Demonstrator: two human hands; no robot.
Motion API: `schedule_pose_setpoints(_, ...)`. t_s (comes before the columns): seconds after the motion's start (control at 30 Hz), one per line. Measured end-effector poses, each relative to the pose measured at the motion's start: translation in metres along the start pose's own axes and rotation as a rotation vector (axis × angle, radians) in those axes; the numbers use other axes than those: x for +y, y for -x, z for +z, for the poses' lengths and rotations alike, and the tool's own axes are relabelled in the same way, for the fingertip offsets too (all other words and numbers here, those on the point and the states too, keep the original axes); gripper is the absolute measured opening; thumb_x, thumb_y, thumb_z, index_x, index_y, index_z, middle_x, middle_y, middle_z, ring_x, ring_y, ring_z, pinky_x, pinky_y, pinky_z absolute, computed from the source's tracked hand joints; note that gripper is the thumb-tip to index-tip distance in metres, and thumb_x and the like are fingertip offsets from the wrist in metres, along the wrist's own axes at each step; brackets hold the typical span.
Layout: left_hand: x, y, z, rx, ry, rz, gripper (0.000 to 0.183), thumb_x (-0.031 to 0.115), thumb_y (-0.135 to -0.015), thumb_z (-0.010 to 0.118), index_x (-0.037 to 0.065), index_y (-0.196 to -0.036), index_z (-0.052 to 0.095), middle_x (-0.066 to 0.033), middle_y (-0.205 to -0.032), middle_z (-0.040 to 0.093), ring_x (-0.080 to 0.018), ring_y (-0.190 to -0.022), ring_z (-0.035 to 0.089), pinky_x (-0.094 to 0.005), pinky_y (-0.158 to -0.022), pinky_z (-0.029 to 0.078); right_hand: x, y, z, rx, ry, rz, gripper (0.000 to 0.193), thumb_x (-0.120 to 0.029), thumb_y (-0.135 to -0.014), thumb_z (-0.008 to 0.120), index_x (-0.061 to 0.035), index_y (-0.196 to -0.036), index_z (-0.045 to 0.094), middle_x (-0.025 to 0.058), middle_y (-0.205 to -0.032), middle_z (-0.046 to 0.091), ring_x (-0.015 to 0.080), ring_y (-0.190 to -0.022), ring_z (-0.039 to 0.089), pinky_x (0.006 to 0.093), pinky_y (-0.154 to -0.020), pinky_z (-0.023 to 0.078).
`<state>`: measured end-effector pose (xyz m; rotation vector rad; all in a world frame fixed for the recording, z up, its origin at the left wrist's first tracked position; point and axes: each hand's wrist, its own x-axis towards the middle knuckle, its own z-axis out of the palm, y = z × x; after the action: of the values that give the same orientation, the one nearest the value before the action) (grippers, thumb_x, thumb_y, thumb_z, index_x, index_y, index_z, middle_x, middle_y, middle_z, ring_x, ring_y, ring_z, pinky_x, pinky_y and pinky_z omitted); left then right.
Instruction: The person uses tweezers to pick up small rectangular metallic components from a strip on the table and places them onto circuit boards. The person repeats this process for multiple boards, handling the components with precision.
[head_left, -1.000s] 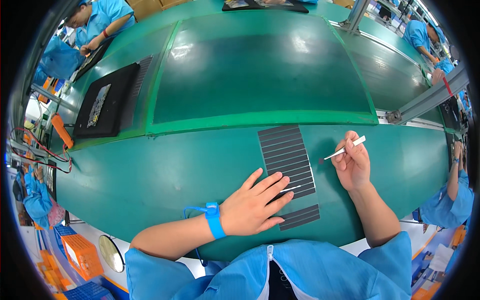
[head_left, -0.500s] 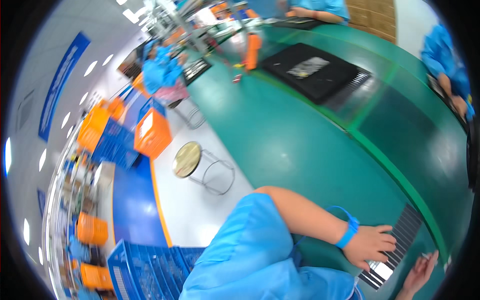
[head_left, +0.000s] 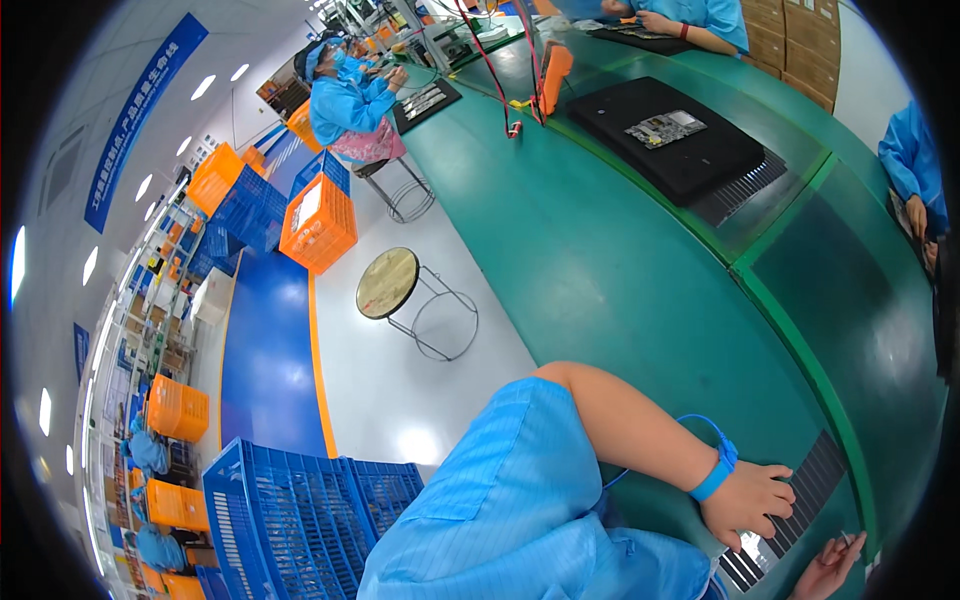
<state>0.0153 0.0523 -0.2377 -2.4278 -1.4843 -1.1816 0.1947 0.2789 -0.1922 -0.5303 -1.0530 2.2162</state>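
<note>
Strips (head_left: pixel 824 470), dark and set in a row, lie on the green table (head_left: pixel 600 290) at the lower right of the head view, near a green border (head_left: pixel 795 345). The left hand (head_left: pixel 748 503) lies palm down over their left edge, its fingers spread, a blue band (head_left: pixel 714 480) around the wrist. The right hand (head_left: pixel 826 570), just beside the strips and partly cut off by the dark rim, has bent fingers pinching a thin pale tool (head_left: pixel 848 539), too small to make out well. Farther up, a black pad (head_left: pixel 600 108) carries a circuit board (head_left: pixel 666 128), with a second row (head_left: pixel 745 187) of dark strips at its right edge. An orange device (head_left: pixel 553 78) stands near the pad. A round stool (head_left: pixel 388 283) stands on the floor (head_left: pixel 400 390) beside the table.
</note>
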Motion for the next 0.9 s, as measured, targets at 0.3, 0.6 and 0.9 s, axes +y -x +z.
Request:
schedule_pose_setpoints(0.3,-0.006,-0.004,0.015,0.070,-0.187,0.057,0.038,0.046,-0.069,0.068,0.011,-0.084,0.067,-0.0123,-0.092,0.057,-0.0331,-0.098,0.053,-0.0545,-0.085,0.040,0.001,0.004,-0.007,-0.018,0.034,0.028,0.023,-0.022,-0.093,0.056,-0.0053,-0.078,0.060,0.0074,-0.071,0.061,0.0144,-0.055,0.047,0.0299,-0.054,0.040)
schedule_pose_setpoints(0.6,-0.004,-0.012,0.016,0.137,-0.273,-0.006,0.041,0.048,-0.072,0.066,0.012,-0.094,0.065,-0.0092,-0.094,0.059,-0.0295,-0.093,0.057,-0.0423,-0.074,0.047,0.001,0.001,-0.012,-0.011,0.055,0.009,0.018,-0.021,-0.089,0.062,-0.0060,-0.079,0.060,0.0045,-0.070,0.059,0.0148,-0.053,0.046,0.0300,-0.055,0.043)
schedule_pose_setpoints(0.9,0.008,-0.002,-0.002,0.131,-0.206,0.081,0.046,0.036,-0.067,0.072,0.006,-0.099,0.059,-0.0157,-0.098,0.053,-0.0330,-0.092,0.054,-0.0429,-0.071,0.045,0.011,-0.050,-0.093,-0.168,0.001,-0.038,0.024,-0.018,-0.099,0.047,0.0022,-0.110,0.056,0.0035,-0.080,0.052,0.0067,-0.056,0.034,0.0211,-0.049,0.030)
